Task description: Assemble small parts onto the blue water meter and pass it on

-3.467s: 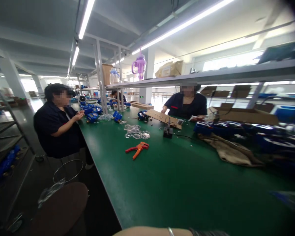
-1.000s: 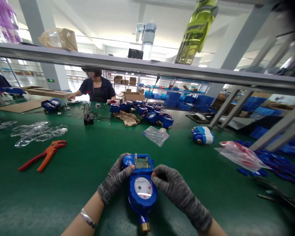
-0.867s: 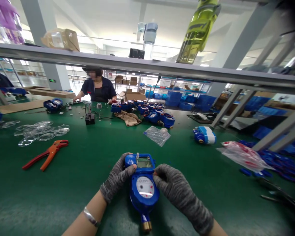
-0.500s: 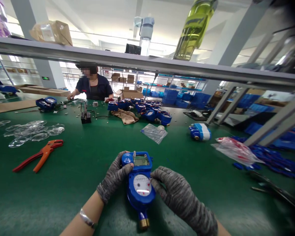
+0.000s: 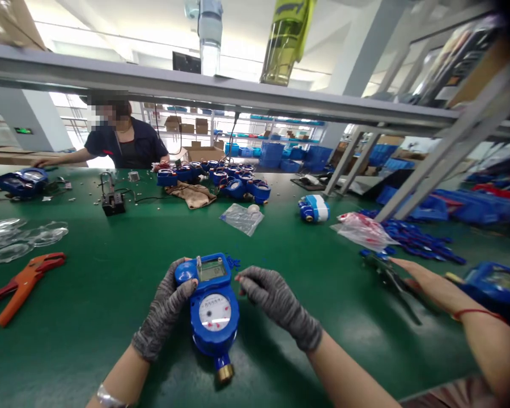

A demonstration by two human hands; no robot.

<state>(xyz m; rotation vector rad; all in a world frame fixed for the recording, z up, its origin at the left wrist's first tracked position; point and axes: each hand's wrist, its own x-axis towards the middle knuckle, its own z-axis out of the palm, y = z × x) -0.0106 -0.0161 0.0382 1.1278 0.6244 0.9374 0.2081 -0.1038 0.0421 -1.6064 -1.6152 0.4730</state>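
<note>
A blue water meter (image 5: 215, 337) with a white dial, a small display window and a brass-threaded end lies in front of me. My left hand (image 5: 161, 309), in a grey knit glove, is wrapped round its upper left side, thumb on the front by the display. My right hand (image 5: 278, 306), gloved alike, is just right of the meter and apart from it. Its thumb and fingers are drawn together; whatever they pinch, if anything, is too small to make out. Small blue pieces (image 5: 233, 262) lie by the meter's upper right corner.
Orange cutters (image 5: 25, 286) and clear discs (image 5: 15, 243) lie left. Farther back are a plastic bag (image 5: 243, 218), several meters (image 5: 233, 184) and a seated person (image 5: 125, 139). At right, another person's hand (image 5: 412, 272) is at dark-handled pliers (image 5: 393, 286). A shelf (image 5: 221, 90) crosses above.
My right hand has come away from the meter's side, its fingers now drawn together. The view has swung right. Another person's arm has come in at the right, by the pliers.
</note>
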